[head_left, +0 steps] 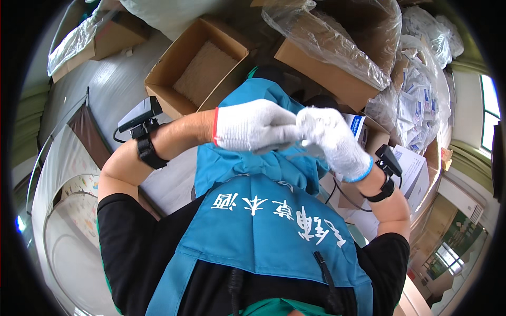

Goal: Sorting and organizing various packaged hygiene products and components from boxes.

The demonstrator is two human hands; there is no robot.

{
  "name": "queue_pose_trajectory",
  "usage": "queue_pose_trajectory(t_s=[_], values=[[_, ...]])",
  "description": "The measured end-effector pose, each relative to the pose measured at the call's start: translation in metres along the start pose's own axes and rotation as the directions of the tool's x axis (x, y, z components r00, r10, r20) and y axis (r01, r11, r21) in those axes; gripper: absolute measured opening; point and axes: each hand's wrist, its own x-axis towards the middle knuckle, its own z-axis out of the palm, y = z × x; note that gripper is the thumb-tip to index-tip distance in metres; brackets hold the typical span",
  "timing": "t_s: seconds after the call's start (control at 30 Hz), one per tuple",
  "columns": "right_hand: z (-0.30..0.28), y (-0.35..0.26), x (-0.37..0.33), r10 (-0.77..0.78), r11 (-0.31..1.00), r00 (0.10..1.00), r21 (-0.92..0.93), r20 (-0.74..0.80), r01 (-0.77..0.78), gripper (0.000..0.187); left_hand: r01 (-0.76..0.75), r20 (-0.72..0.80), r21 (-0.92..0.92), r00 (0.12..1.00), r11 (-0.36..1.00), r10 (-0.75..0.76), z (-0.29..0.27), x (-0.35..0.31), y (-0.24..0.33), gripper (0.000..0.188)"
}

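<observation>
Head view: both gloved hands, left [253, 126] and right [332, 139], pinch a small packet [300, 145], probably light, limp film; grip its edges, box [197, 66] at eleven o'clock.

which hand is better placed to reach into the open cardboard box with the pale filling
Left, probably. The left hand and its forearm lie on the side where the open cardboard box sits, just below it. The right hand is farther off, toward the plastic-lined box, and would have to cross over.

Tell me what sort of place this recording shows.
Probably a packing or sorting workroom: open cardboard boxes on the floor, clear plastic bags of small white packets, and a person in white knit gloves, left hand meeting right hand.
</observation>
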Motion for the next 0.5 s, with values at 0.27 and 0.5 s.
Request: queue_pose_trajectory(t_s=[0.27, 0.5], values=[[0.002, -0.063, -0.047, 0.439, 0.758, 0.881, 0.452, 0.179, -0.470, 0.029, -0.464, 0.154, 0.008, 0.876, 0.886, 0.457, 0.024, -0.021, 0.007, 0.033], [0.001, -0.063, -0.076, 0.509, 0.706, 0.856, 0.527, 0.088, -0.473, 0.021, -0.344, 0.187, -0.073, 0.917, 0.936, 0.352, 0.012, -0.053, 0.001, 0.037]])
